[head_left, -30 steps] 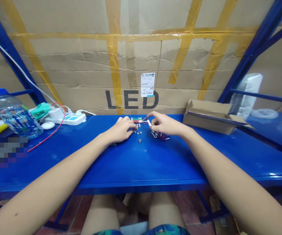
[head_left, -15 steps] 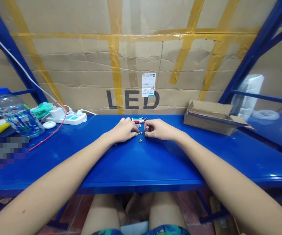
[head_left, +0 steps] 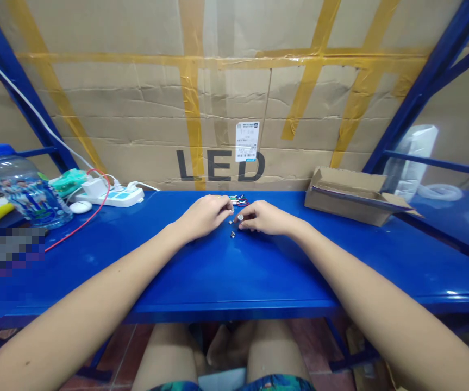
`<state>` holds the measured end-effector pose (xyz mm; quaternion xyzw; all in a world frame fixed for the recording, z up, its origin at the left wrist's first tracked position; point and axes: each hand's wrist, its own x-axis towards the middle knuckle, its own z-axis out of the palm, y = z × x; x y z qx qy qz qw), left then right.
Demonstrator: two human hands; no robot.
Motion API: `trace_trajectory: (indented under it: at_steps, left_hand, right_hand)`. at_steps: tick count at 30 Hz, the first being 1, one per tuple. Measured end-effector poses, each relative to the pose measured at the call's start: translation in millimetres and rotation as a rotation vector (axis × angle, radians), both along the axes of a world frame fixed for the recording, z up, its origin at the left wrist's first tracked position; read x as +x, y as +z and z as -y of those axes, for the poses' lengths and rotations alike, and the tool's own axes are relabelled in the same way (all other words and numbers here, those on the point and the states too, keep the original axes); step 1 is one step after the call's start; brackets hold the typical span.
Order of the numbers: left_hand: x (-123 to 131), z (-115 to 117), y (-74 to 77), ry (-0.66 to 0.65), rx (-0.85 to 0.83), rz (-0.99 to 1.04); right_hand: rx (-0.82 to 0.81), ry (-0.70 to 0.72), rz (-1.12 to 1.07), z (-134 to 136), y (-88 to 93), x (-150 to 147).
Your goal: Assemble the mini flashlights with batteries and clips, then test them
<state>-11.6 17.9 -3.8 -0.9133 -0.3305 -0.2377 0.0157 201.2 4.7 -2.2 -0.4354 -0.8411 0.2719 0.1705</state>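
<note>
Head view, looking down a blue table, and both bare hands are working close together near its far edge. Left hand is curled, fingertips pinched around something tiny at the top of a scatter of small silver parts; what exactly sits between those fingers is too small to make out. Right hand comes in from the other side, thumb and forefinger closed on a small silver cylinder, holding it just off the tabletop. The two hands are nearly touching, with the loose parts lying between and just below them. Behind the fingertips, a little bundle of thin coloured pens rests on the table, partly hidden by the left hand.

Off to the right, well apart, an open cardboard box sits on the table. Far left, a clear water bottle lies on its side, and beside it a white power strip with a red cable looping across the blue surface. A big carton marked LED stands behind it all.
</note>
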Motion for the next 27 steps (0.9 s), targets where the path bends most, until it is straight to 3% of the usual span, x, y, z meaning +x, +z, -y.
trace_trajectory:
  at_steps: [3, 7, 16, 19, 24, 27]
  left_hand:
    - [3.3, 3.9, 0.1, -0.115, 0.028, 0.117]
    - [5.7, 4.6, -3.5, -0.223, 0.078, 0.096]
    - [4.2, 6.9, -2.6, -0.319, 0.105, 0.034]
    - [3.2, 7.1, -2.0, -0.298, 0.098, 0.038]
    - [-0.7, 3.0, -4.4, -0.15, 0.104, 0.041]
    - [-0.4, 5.7, -4.1, -0.173, 0.089, 0.065]
  right_hand:
    - [-0.032, -0.016, -0.027, -0.1, -1.7, -0.8]
    - [-0.031, -0.02, -0.033, 0.0, -1.1, -0.9]
    - [-0.066, -0.008, -0.093, -1.6, -1.8, -1.2]
    - [-0.065, -0.021, -0.074, -1.0, -0.5, -1.0]
    - [-0.021, -0.027, -0.008, 0.0, 0.6, 0.2]
    - [-0.005, -0.02, -0.001, 0.3, 0.6, 0.3]
